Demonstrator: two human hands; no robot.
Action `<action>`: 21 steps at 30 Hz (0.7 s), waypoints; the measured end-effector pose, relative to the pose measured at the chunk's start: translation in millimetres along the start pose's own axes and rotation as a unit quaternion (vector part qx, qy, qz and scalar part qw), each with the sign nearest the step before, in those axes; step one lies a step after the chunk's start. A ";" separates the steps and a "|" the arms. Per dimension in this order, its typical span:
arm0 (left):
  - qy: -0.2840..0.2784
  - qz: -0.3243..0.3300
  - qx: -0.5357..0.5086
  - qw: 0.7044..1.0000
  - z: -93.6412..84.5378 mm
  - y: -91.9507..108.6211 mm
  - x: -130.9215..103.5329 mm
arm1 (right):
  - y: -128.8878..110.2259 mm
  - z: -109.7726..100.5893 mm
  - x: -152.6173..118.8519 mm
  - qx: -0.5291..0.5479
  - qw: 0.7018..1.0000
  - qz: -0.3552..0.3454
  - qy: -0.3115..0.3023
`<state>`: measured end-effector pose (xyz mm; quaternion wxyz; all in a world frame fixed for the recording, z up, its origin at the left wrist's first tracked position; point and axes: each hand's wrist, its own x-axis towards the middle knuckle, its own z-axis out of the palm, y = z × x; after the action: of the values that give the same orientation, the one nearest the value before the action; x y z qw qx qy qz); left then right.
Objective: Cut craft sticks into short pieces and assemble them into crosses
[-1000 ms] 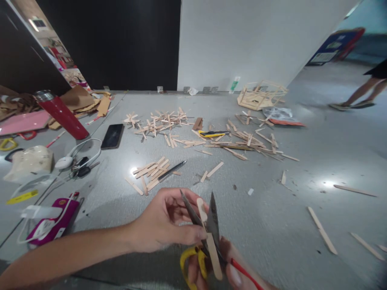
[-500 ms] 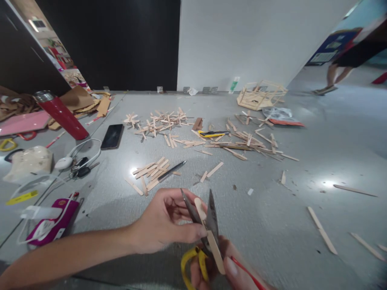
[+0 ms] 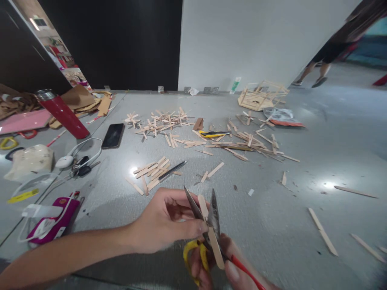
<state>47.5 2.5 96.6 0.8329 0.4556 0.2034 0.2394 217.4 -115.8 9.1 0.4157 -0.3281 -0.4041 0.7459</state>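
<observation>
My left hand pinches a wooden popsicle stick near its middle, thumb on the near side. The stick lies slanted between the parted blades of a pair of scissors, its rounded ends sticking out above and below. My right hand grips the scissors low in the view, fingers in the yellow handle loop, with a red handle part under the thumb. The palm of the right hand is partly hidden by the stick and handles. Just beyond my hands lie a pile of short sticks and a black pen.
Farther back are scattered sticks, a yellow utility knife, a stick-built frame and a plastic packet. At left lie a phone, red flask, cables and a purple power bank. A person walks behind, right.
Both hands, the scissors and the stick have shifted very slightly right in view. The blades still stand apart around the stick. The person in the background has moved left.
</observation>
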 end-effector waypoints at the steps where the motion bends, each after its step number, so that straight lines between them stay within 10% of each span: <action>1: -0.002 0.003 0.001 1.000 -0.1 0.0 0.0 | 3.2 -2.3 1.2 0.001 1.000 0.010 -0.005; 21: 0.020 -0.019 0.032 0.999 1.8 0.5 -0.7 | -7.8 1.5 -7.7 -0.056 0.998 0.010 0.019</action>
<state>47.8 1.2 98.0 0.8182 0.4730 0.2358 0.2263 222.3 -120.6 17.7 0.3968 -0.3685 -0.4345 0.7197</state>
